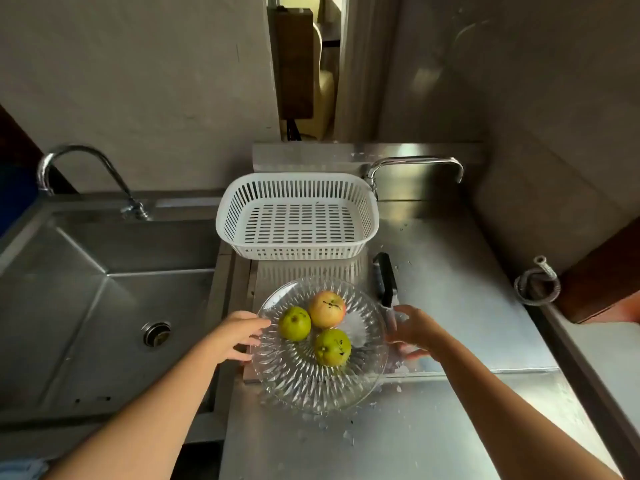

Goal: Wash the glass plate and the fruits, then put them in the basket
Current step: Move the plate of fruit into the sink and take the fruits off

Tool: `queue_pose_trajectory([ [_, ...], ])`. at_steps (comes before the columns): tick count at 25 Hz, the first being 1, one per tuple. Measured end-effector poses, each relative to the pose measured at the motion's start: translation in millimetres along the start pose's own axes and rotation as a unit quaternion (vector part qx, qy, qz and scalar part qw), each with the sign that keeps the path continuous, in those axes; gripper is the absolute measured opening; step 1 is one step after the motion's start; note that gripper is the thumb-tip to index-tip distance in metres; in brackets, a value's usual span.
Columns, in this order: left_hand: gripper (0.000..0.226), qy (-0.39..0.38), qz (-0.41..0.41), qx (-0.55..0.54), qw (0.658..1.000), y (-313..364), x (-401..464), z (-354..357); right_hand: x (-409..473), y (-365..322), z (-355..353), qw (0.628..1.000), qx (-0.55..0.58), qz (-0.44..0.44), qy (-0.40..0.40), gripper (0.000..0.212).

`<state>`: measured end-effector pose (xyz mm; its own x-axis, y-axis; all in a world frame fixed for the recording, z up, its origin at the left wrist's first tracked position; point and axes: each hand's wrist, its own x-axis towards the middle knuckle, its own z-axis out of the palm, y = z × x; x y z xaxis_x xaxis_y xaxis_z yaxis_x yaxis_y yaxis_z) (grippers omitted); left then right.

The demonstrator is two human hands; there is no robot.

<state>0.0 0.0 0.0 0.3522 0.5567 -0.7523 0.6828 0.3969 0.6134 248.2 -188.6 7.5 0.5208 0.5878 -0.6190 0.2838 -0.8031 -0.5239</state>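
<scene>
A clear cut-glass plate (301, 379) rests on the steel counter in front of me. On it lie a red-yellow apple (327, 309) and two green apples (294, 323) (332, 347). My left hand (239, 336) is at the plate's left rim, fingers curled around the edge. My right hand (414, 332) is at the right rim, fingers spread against it. Behind the plate stands an empty white slotted basket (298, 251).
A deep steel sink (86, 306) with a drain and a curved tap (83, 174) lies to the left. A second tap (415, 164) stands behind the basket. A black-handled knife (386, 278) lies just right of the plate. A coiled hose (536, 285) sits far right. The counter is wet.
</scene>
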Motion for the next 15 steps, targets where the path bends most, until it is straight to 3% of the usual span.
queue_pose_trajectory([
  [4,0.058,0.028,0.006,-0.057,0.998,-6.8,7.1,3.6,0.7,-3.0,15.6,0.999,0.008,-0.038,0.021,0.05],
  [8,0.058,0.058,0.034,-0.045,0.997,-16.7,9.3,7.6,2.4,-3.3,29.4,0.996,0.031,-0.052,0.067,0.035],
  [11,0.056,0.059,0.038,-0.043,0.997,-22.3,8.0,7.5,2.7,0.6,29.4,0.996,0.056,-0.041,0.052,0.036],
  [15,0.056,0.074,0.041,-0.068,0.994,-30.4,-5.9,2.9,-1.6,-4.9,22.8,0.995,0.098,-0.032,-0.001,0.056],
])
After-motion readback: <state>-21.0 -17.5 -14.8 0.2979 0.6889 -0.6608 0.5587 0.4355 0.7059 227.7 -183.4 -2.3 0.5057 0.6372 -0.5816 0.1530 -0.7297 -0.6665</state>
